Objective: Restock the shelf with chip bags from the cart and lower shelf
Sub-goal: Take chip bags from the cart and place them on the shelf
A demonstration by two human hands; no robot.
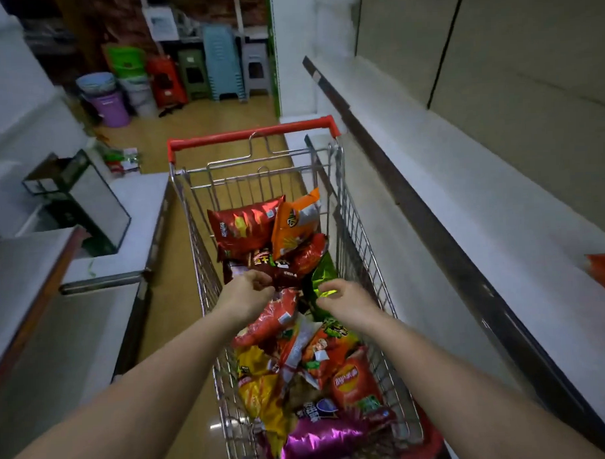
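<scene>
Step in hand: picking chip bags out of the cart [341,207] for the shelf [464,203] on the right.
Left hand [245,293]: fingers pinched on the edge of a dark red bag [288,264], mid-cart, atop the pile.
Right hand [344,301]: fingers curled onto a shiny green bag [321,276], just beside the dark red one; looks like a hold, though the fingertips are partly hidden.
Chip bags: heaped through the whole basket; big red bag [242,224] and orange bag [295,222] at the far end, yellow bag [258,385] and purple bag [322,438] nearest.
Shelf: mostly bare; one orange bag [604,273] lying at its right end.
Doing it well: better to grip by the sealed top seam, not the puffed middle, so nothing gets crushed; lift straight up to clear neighbouring bags and the wire sides; one bag per hand.
Risk: slick foil slipping from a pinch; loose bags dragged out with the lift.
Progress: early, judging by the full cart.
</scene>
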